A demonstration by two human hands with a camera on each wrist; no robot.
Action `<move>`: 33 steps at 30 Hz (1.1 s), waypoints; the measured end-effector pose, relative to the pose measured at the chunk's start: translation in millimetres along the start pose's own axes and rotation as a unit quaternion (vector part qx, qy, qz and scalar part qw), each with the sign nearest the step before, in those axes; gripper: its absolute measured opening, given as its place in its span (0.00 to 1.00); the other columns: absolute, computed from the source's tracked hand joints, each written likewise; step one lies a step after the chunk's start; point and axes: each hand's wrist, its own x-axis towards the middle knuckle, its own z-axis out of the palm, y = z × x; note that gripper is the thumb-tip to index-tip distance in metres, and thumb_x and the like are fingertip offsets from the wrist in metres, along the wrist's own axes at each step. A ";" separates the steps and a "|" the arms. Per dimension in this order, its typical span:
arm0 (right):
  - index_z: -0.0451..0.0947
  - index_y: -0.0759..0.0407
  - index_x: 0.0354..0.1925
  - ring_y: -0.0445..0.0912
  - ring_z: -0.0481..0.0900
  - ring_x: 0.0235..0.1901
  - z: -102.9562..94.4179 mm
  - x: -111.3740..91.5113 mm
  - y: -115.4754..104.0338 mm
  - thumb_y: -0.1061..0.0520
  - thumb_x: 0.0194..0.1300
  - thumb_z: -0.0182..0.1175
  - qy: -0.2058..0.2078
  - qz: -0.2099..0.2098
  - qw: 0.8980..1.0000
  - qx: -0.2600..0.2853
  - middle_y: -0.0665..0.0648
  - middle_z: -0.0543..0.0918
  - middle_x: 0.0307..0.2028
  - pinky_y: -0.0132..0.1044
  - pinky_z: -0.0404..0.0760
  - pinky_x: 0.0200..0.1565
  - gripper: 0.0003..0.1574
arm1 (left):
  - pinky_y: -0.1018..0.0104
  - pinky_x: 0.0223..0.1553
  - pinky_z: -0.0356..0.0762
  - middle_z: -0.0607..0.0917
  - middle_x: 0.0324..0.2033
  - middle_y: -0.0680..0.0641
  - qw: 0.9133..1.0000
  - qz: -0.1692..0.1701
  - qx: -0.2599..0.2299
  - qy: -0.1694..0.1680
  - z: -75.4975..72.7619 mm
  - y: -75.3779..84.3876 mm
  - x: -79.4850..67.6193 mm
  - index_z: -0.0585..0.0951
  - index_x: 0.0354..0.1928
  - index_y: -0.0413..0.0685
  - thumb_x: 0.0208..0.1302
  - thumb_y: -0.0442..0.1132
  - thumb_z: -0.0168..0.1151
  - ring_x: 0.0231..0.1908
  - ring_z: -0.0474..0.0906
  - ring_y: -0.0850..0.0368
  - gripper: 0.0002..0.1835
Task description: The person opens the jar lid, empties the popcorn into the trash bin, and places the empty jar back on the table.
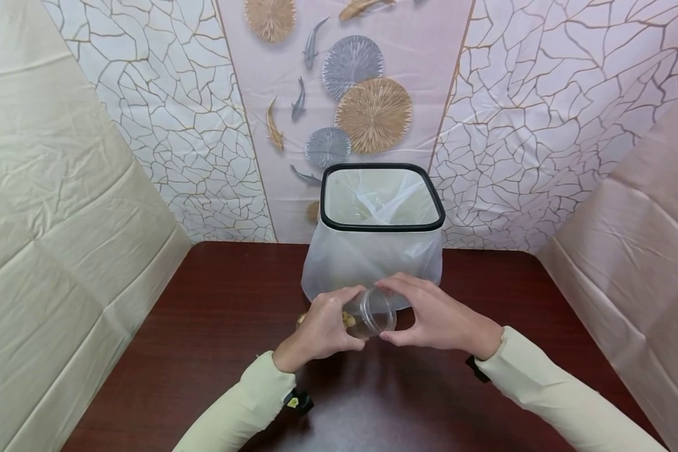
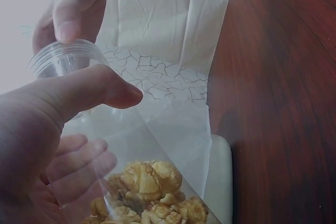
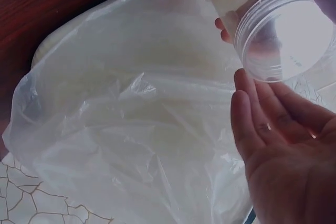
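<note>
My left hand (image 1: 323, 326) grips a clear plastic jar (image 2: 152, 145) around its side, the thumb across it near the ridged end. The jar lies tilted on its side in the air, with caramel popcorn (image 2: 144, 190) gathered toward its base. At the other end, my right hand (image 1: 429, 314) spans the jar's clear round top (image 3: 286, 35), thumb on one side and fingertips (image 3: 242, 108) on the other. I cannot tell whether that ridged top is a lid or the bare mouth. Both hands are above the table, in front of the bin.
Behind the hands stands a bin (image 1: 383, 229) with a black rim, lined with a translucent bag (image 3: 142, 93). It sits at the back of the dark red-brown table (image 1: 226, 301). Patterned cloth (image 1: 175, 125) hangs behind, and pale cloth walls (image 1: 644, 251) flank the table.
</note>
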 end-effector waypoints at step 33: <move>0.78 0.61 0.63 0.44 0.85 0.49 -2.0 2.0 -4.6 0.46 0.50 0.82 -0.001 0.007 1.000 -0.011 0.52 0.85 0.52 0.42 0.87 0.51 0.46 | 0.63 0.50 0.86 0.89 0.49 0.51 1.000 -0.008 -0.006 -0.002 -1.3 1.5 -1.3 0.82 0.61 0.48 0.38 0.40 0.87 0.47 0.85 0.59 0.42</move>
